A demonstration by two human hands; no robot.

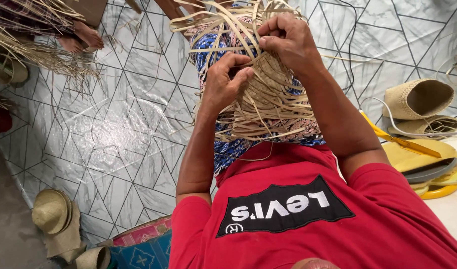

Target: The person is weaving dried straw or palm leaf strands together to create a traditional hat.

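Both hands grip loose pale straw strips of the half-woven straw piece (261, 94) resting on the person's lap, left hand (228, 79) pressing the weave steady while right hand (288, 42) pinches a strip taut above it.

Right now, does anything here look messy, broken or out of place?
Nothing looks damaged. Both hands, left hand and right hand, grip a half-woven straw piece whose loose strips stick out in all directions, as unfinished weaving would. Finished straw hats lie on the patterned floor, and a white cable trails across woven pieces at the right.
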